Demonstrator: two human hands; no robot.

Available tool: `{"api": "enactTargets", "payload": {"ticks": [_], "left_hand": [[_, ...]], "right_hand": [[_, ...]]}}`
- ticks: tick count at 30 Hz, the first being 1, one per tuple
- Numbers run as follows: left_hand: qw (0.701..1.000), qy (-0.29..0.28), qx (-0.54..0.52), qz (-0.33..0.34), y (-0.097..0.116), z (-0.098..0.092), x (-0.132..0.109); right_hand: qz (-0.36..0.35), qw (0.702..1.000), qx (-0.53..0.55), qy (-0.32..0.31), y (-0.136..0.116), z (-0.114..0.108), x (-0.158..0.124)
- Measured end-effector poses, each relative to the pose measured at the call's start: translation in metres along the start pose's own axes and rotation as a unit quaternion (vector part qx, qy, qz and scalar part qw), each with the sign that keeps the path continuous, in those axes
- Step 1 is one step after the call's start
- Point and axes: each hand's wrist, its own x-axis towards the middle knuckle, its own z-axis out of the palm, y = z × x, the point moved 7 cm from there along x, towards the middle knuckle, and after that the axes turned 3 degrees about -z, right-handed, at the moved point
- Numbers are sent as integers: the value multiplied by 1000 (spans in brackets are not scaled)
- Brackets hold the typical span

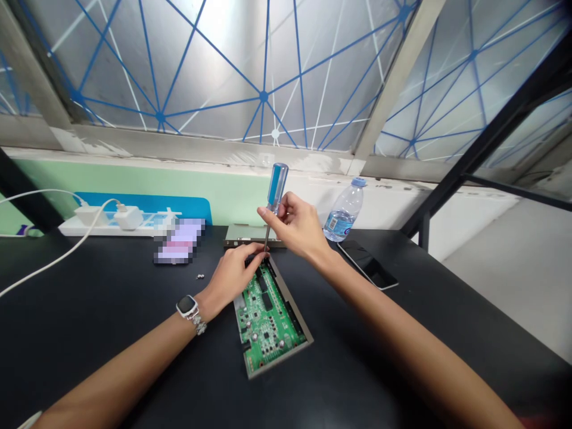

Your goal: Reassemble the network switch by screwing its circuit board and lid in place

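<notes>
A green circuit board [268,319] lies in a grey tray-like case [306,333] on the black table. My right hand [297,226] is closed round a screwdriver [276,189] with a clear blue handle, held upright, its tip down at the board's far end. My left hand [232,274], with a watch on the wrist, rests on the board's far left corner, fingers curled and pinched by the screwdriver tip. Whether they hold anything is hidden.
A water bottle [344,210] and a dark phone [369,264] lie right of my hands. A grey case lid [243,235] sits behind the board. Small screws [201,276] lie to the left. A white power strip [107,223] with chargers and cables runs along the wall.
</notes>
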Motion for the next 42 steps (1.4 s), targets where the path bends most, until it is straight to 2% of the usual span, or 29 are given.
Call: {"api": "enactTargets", "payload": {"ticks": [7,11,15,20,28,35,42], "left_hand": [[1000,-3,-5,-6,-1,0,0],[1000,-9,1,-3,-3,1,0],[998,-23,54,39,1,-1,-1],[988,-48,135,50,-4,-4,-1],[983,-74,153,71,-8,0,1],[979,-86,157,98,-4,1,0],[975,-92,161,121,-3,1,-1]], "right_hand": [[-26,998,-60,15,-9,-5,2],[-15,999,-23,-29,-6,-2,6],[-8,997,19,-69,-3,1,7],[-16,998,8,-56,-2,-2,7],[-26,998,-5,-60,-5,-4,8],[-15,992,71,-101,-1,5,9],[-31,983,142,-109,5,10,11]]}}
